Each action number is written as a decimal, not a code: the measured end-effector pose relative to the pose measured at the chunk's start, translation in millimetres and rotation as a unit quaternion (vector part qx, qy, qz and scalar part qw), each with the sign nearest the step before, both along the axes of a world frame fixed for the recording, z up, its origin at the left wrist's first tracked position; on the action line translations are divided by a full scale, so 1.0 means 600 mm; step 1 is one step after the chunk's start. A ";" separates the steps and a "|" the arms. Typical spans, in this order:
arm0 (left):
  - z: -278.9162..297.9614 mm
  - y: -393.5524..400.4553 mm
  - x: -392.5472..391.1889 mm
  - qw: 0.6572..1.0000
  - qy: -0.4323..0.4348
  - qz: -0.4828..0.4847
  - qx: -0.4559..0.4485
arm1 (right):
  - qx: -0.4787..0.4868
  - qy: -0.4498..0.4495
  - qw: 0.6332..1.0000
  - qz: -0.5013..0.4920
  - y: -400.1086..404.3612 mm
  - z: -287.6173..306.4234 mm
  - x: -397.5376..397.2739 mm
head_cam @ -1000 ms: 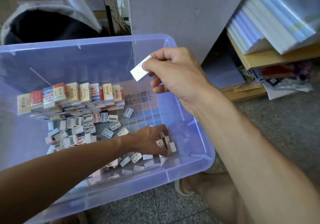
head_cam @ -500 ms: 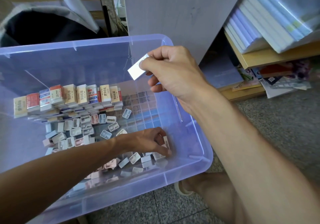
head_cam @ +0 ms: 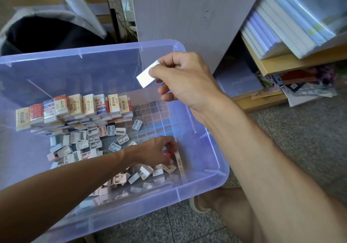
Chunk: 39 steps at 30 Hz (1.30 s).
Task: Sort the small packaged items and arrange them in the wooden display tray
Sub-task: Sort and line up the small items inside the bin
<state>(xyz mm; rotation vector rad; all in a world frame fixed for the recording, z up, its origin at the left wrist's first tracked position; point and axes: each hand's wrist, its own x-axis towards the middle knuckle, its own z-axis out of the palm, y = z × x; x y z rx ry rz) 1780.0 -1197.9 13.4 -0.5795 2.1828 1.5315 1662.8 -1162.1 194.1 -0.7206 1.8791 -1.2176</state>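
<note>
A translucent purple plastic bin (head_cam: 216,179) holds a row of upright packaged erasers (head_cam: 75,105) along its left side and several small loose sharpeners (head_cam: 90,143) scattered on its floor. My right hand (head_cam: 187,81) hovers above the bin's far right part and pinches a small white packaged item (head_cam: 146,75) between thumb and fingers. My left hand (head_cam: 155,152) reaches down into the bin's near right corner, fingers curled on a small red-and-white packaged item (head_cam: 168,155) among loose pieces. No wooden display tray is in view.
A grey cabinet panel (head_cam: 187,12) stands behind the bin. A wooden shelf (head_cam: 293,62) at right carries stacked notebooks (head_cam: 281,23), with papers and booklets below it. A dark bag (head_cam: 47,34) sits at the upper left. My knee and shoe (head_cam: 199,205) rest on speckled floor.
My left hand has shifted slightly among the loose pieces and now grips a red-and-white item. My right hand stays raised with the white item, nearly still.
</note>
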 end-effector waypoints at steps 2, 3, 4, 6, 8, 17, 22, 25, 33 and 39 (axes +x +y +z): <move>0.002 -0.002 0.002 1.000 0.011 -0.005 -0.002 | 0.001 0.002 1.000 0.000 -0.001 -0.001 0.000; 0.004 -0.002 0.004 1.000 0.011 -0.008 -0.002 | 0.002 0.003 1.000 0.000 -0.001 -0.002 0.000; 0.003 -0.002 0.006 1.000 0.011 -0.012 -0.009 | 0.002 0.003 1.000 -0.001 -0.002 -0.002 0.000; 0.000 -0.002 0.008 0.999 0.016 -0.010 -0.027 | 0.001 0.001 1.000 0.001 -0.003 -0.002 0.002; -0.002 0.001 0.006 0.999 0.025 0.005 -0.025 | 0.001 -0.001 1.000 0.002 -0.003 -0.002 0.003; -0.007 0.009 0.001 0.996 0.049 0.000 -0.068 | 0.004 0.003 1.000 0.005 -0.004 -0.007 -0.001; 0.040 -0.022 0.013 0.996 0.026 0.066 -0.047 | 0.002 -0.001 1.000 0.021 -0.015 -0.010 0.007; 0.087 -0.044 0.045 0.986 0.004 0.164 0.026 | -0.005 -0.009 0.999 0.038 -0.028 -0.013 0.015; 0.207 -0.058 0.199 0.887 0.023 0.452 0.089 | 0.009 -0.010 0.998 0.057 -0.097 -0.047 0.061; 0.238 -0.059 0.274 0.757 0.067 0.622 0.191 | 0.061 0.019 0.996 0.062 -0.159 -0.097 0.128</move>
